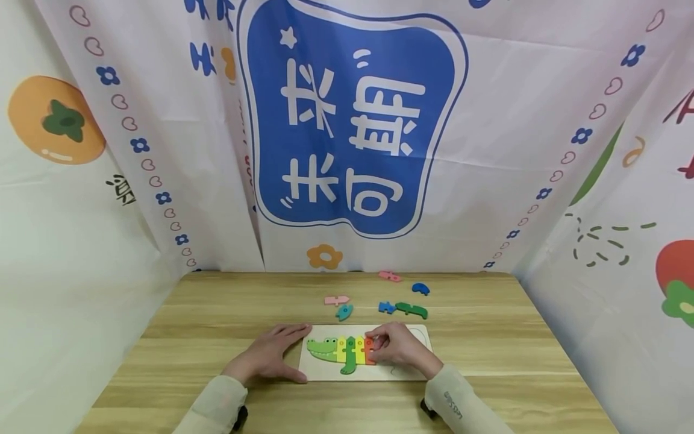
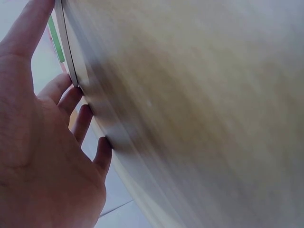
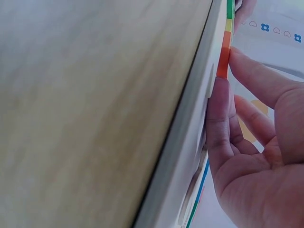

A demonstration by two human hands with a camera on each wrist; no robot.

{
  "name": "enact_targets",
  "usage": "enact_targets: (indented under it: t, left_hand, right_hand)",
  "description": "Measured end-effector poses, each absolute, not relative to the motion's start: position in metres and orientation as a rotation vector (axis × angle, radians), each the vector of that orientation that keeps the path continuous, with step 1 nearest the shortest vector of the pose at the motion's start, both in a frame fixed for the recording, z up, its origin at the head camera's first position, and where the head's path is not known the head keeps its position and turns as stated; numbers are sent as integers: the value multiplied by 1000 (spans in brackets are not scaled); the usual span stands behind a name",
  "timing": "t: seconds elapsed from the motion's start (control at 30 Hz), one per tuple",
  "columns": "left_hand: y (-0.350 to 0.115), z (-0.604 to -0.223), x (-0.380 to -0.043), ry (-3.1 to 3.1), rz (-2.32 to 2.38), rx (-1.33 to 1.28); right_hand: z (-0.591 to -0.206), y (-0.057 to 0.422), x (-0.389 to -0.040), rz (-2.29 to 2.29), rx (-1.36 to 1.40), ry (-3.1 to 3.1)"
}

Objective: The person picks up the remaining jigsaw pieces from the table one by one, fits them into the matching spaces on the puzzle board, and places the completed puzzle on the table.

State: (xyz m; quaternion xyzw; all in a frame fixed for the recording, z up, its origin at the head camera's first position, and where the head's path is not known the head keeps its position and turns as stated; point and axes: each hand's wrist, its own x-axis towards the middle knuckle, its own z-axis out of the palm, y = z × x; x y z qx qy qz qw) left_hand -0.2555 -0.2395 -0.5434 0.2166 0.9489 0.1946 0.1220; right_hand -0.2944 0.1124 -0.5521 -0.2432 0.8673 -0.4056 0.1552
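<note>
A pale wooden puzzle board [image 1: 320, 331] lies on the table, bearing a partly assembled crocodile. From left to right sit a light green head piece [image 1: 322, 349], yellow pieces with a dark green leg piece [image 1: 350, 358] between them, and an orange piece [image 1: 370, 357]. My left hand [image 1: 271, 354] rests at the board's left edge, fingers spread, thumb near the lower corner. With thumb and fingertips my right hand [image 1: 403, 348] pinches the orange piece at its right side. In the right wrist view the thumb touches the top of that orange piece [image 3: 223, 54].
Behind the board lie loose pieces: pink ones [image 1: 337, 300] [image 1: 390, 276], a teal one [image 1: 344, 311], blue ones [image 1: 387, 307] [image 1: 420, 289] and a dark green tail-like one [image 1: 413, 310]. Printed cloth [image 1: 347, 253] hangs along the table's back edge and both sides.
</note>
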Motion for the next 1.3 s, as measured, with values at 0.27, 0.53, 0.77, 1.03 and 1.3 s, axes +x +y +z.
enact_targets:
  t: [0.27, 0.53, 0.77, 1.03, 1.3]
  left_hand:
    - [-239, -546, -255, 2776, 556, 636]
    - [-240, -546, -255, 2781, 558, 641]
    - [-239, -545, -255, 2790, 567, 655]
    - [-238, -543, -253, 2780, 570, 637]
    - [-238, -543, -254, 2783, 552, 631]
  right_hand:
    - [-552, 112, -293, -1176, -680, 2481]
    - [-553, 111, -292, -1179, -669, 2479]
    - [-552, 112, -293, -1176, -665, 2475]
    - [-553, 111, -293, -1173, -660, 2478]
    - [-553, 112, -293, -1171, -658, 2482]
